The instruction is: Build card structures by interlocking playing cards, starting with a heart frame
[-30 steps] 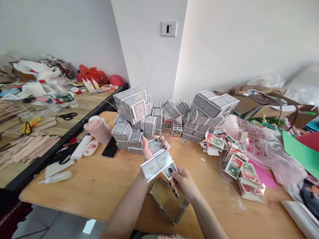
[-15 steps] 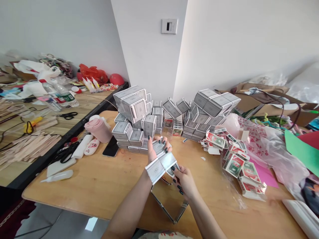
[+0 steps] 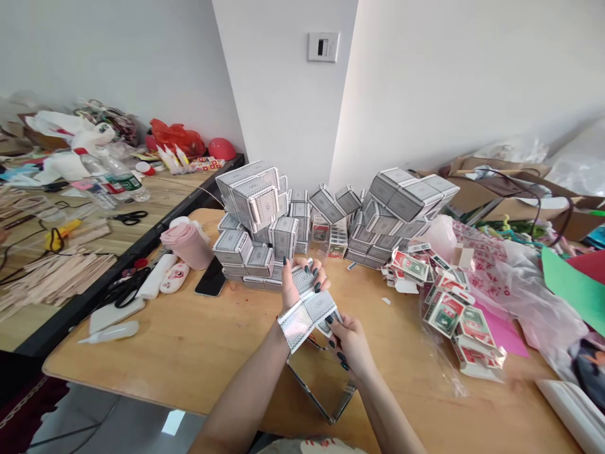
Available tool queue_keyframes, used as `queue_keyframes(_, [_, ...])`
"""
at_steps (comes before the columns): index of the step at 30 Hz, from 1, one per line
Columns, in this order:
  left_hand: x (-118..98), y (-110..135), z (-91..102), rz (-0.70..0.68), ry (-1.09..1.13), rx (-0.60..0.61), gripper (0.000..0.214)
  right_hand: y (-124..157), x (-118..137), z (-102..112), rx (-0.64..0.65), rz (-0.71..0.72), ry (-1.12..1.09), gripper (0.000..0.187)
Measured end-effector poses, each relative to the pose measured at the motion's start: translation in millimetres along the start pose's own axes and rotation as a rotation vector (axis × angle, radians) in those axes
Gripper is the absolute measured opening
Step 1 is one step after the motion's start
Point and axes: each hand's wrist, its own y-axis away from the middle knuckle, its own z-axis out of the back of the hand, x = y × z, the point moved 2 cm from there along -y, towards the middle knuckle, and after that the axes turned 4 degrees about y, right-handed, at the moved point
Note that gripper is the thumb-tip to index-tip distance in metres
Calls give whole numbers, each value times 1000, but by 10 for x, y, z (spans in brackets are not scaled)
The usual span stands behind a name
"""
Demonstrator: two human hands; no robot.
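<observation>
Your left hand (image 3: pixel 290 294) is half-curled around the joined patterned cards (image 3: pixel 309 315), fingertips folded over the far end, palm mostly hidden. Your right hand (image 3: pixel 355 347) pinches their right-hand end, thumb on top; can't make out the grip underneath. Cards are held up between both hands, over the far part of a four-sided frame (image 3: pixel 333 419), that part mostly blocked. Glare washes out one card panel. Phone (image 3: pixel 210 277) partly covered by stacked card blocks (image 3: pixel 255 208); your shirt (image 3: pixel 312 446) and a white object (image 3: pixel 574 410) at right are cut off. Surface: light wood table (image 3: pixel 179 366), rounded near-left corner, red-green card boxes (image 3: pixel 444 313) heaped right. Room: pale walls, switch plate (image 3: pixel 323 47) on the jutting column (image 3: pixel 288 94), second table at left with wooden sticks (image 3: pixel 51 277), bottles (image 3: pixel 125 180), black scissors (image 3: pixel 130 217). Bags in the far-left pile too jumbled to separate.
</observation>
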Motion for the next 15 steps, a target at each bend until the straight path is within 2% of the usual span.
queue_keyframes(5, [-51, -57, 60, -16, 8, -64, 39, -74, 39, 59, 139, 113, 84, 33])
queue_keyframes(10, [-36, -75, 270, -4, -72, -265, 34, -75, 190, 228, 109, 313, 35, 44])
queue_keyframes(13, [21, -70, 367, -53, -128, -277, 29, -29, 230, 265, 180, 389, 39, 50])
queue_keyframes(15, [59, -71, 412, -92, -212, -275, 32, -25, 218, 267, 148, 392, 104, 58])
